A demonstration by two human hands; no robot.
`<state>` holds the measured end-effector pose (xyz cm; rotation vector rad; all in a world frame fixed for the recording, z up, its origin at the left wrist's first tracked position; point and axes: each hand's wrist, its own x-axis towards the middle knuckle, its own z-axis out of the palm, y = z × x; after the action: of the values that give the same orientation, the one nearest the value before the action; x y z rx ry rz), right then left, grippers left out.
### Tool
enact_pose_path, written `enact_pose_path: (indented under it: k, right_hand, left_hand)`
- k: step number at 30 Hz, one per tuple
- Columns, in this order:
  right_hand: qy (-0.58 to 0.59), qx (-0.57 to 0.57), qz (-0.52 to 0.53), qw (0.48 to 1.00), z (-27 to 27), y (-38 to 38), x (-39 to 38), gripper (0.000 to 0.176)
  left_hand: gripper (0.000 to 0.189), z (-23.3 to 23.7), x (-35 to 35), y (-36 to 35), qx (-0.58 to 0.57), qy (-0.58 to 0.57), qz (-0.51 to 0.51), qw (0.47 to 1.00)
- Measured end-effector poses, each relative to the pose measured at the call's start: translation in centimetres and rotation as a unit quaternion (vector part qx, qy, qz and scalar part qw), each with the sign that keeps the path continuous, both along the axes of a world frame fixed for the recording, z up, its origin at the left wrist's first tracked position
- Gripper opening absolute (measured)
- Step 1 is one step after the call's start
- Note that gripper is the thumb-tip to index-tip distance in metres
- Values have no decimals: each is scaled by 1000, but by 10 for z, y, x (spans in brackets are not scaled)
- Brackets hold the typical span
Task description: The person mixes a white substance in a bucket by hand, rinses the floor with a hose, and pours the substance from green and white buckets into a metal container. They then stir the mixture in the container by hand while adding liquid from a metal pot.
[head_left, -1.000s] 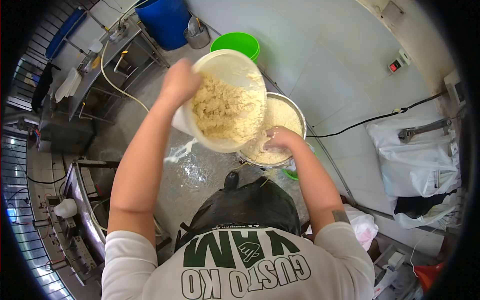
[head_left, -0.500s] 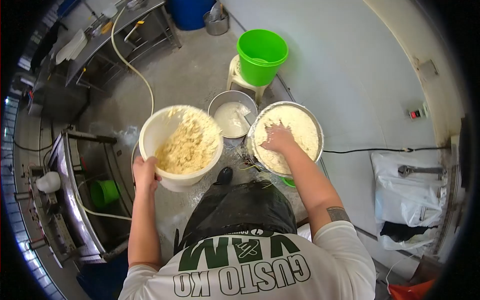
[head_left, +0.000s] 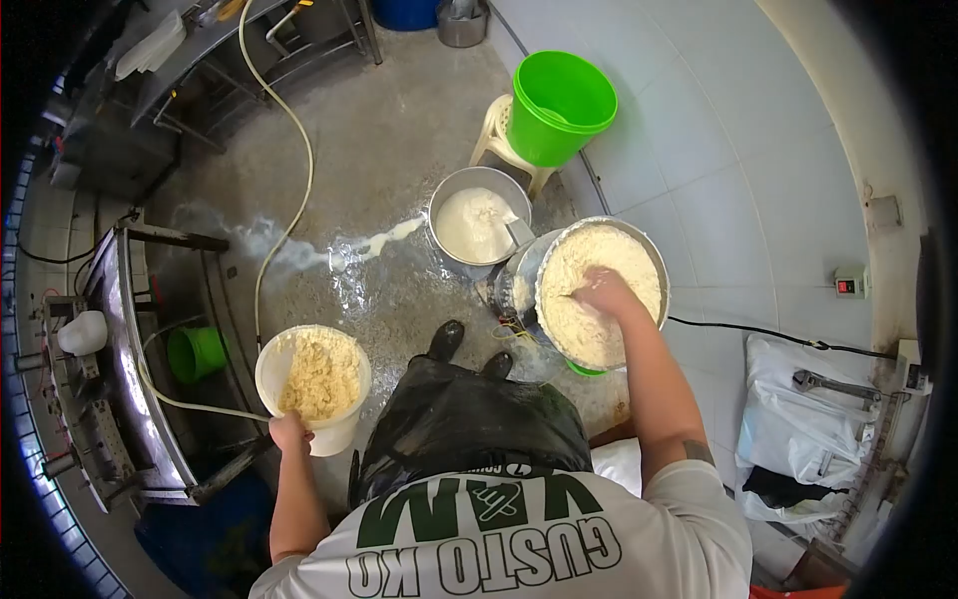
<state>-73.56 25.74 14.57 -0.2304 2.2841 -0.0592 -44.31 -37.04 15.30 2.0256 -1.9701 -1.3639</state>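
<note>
My left hand [head_left: 290, 430] is closed on the near rim of a white bucket [head_left: 339, 436], which holds crumbly yellowish mash [head_left: 321, 377]. On the right, my right hand [head_left: 607, 292] rests in pale wet mash [head_left: 599, 250] that fills a round metal hopper [head_left: 661, 262]. Its fingertips are partly sunk in the mash, with the fingers bent, and whether they grip any of it cannot be made out. Just left of the hopper, a metal pot [head_left: 438, 195] on the floor contains milky liquid and some pale mash under a metal chute [head_left: 519, 233].
A green bucket [head_left: 559, 115] stands on a white stool [head_left: 489, 135] beyond the pot. A hose [head_left: 308, 160] runs along the wet floor [head_left: 379, 120]. Metal tables [head_left: 150, 389] line the left, and a black cable [head_left: 758, 327] crosses the right wall. White liquid streaks the floor.
The white bucket has moved down and away from the hopper, with my left hand still on it. My right hand has shifted within the mash. More pale mash shows in the pot.
</note>
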Motion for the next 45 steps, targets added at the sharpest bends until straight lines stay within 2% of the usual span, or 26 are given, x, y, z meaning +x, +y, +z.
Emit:
enact_pose_path:
  k: [2,3,5,7,9,11,13,14,16,17,19,20,22,23,25,26,28,29,31,32,34,37,39,42,43,45]
  right_hand:
    - [143,-120,-187,964,63,-7,10,86]
    - [143,-118,-190,964,76,-10,19,86]
    - [161,-5,-96,982,91,-20,39,106]
    - [138,2,-106,985,84,-27,53,109]
    - [130,44,-90,987,73,-34,59,107]
    - [133,67,-96,984,60,-35,54,105]
    - [166,62,-77,981,21,-22,50,88]
    - [167,61,-84,981,26,-23,42,88]
    - [45,49,-125,990,34,-25,27,64]
    - [45,47,-129,990,30,-23,28,64]
    - [80,20,-71,994,14,-19,32,47]
    - [82,19,-78,993,-1,-15,32,47]
    - [79,-10,-5,997,-24,-6,33,46]
    - [81,-9,-16,997,-9,-6,28,46]
    - [2,-42,-123,992,43,-11,18,54]
    - [6,-42,-141,989,25,4,20,54]
    - [269,-176,-154,934,-20,30,30,78]
    - [271,-172,-167,932,2,30,41,78]
    - [212,-85,-150,962,84,4,64,102]
    - [221,-82,-171,957,101,1,79,102]
    - [110,27,-150,982,116,-15,98,109]
    - [141,-10,-200,970,82,-20,104,104]
    - [159,-39,-191,968,60,-15,96,101]
    - [154,-88,-214,961,34,-14,79,75]
    - [156,-91,-219,959,22,-11,70,75]
    - [89,-184,-323,924,-6,0,53,73]
  left_hand:
    - [32,-3,16,-14,21,-21,0,1000]
    - [32,-6,21,-19,23,-21,-3,1000]
    - [28,-16,24,-24,5,-92,-10,996]
    - [24,-35,29,-22,-16,-69,-13,997]
    - [22,-57,33,-27,-3,-17,-10,1000]
    - [20,-48,20,-16,-8,-4,-5,1000]
    - [31,-41,8,-12,56,-8,-20,998]
    - [29,-41,2,-8,68,28,-3,997]
    - [28,-37,-13,1,64,14,-20,998]
    - [27,-32,-23,7,60,0,-33,998]
    - [25,-24,-41,18,64,9,-41,997]
    - [24,-22,-50,20,79,24,-66,994]
    - [23,-23,-61,19,105,53,-104,988]
    - [23,-16,-71,25,106,54,-115,986]
    - [23,21,-98,49,84,67,-121,987]
    - [22,34,-111,58,75,82,-124,986]
    - [21,59,-135,78,82,123,-158,976]
    - [21,71,-144,87,87,161,-173,968]
    - [22,89,-170,106,86,175,-194,961]
    - [22,103,-191,120,84,193,-223,952]
    - [21,120,-212,130,82,216,-264,936]
    - [18,156,-238,162,98,282,-300,906]
    - [16,186,-253,186,63,241,-347,904]
    - [16,214,-275,223,70,313,-393,862]
    - [16,224,-283,235,65,319,-417,849]
    - [16,234,-298,258,59,328,-447,830]
